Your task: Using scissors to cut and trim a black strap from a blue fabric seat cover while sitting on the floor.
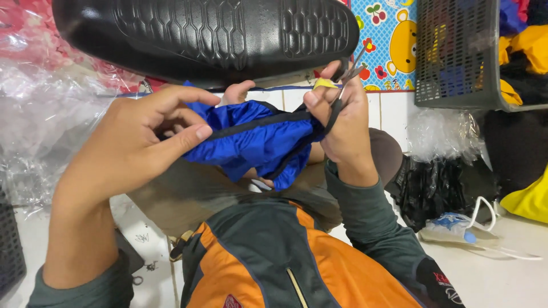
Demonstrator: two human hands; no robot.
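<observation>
Nearest the lens, an orange and dark grey jacket (268, 256) is seen at the bottom edge, and from it two green-sleeved forearms are raised toward a blue garment (251, 140), which is held stretched in the middle of the view. On the left of the garment, the left hand (137, 142) is bent at the wrist, with thumb and forefinger pinched shut on the black trim band (257, 124) that runs across the cloth. On the right of the garment, the right hand (342, 117) is closed around the other end of the band, and a small pair of snips (349, 71) is gripped in the same fingers, its tips pointed up and away; a yellow strip is wrapped on one finger. Directly above the garment, the view is blocked by a black shoe sole (217, 34), which is very close to both hands. Left of the garment, crumpled clear plastic (34, 125) is piled. Right of it and higher, a grey mesh basket (456, 57) filled with yellow and dark cloth is set, with a black bag (439, 188) and a blue face mask (456, 228) lower down on the pale floor (502, 274). Open room is left only below the garment, between the forearms.
</observation>
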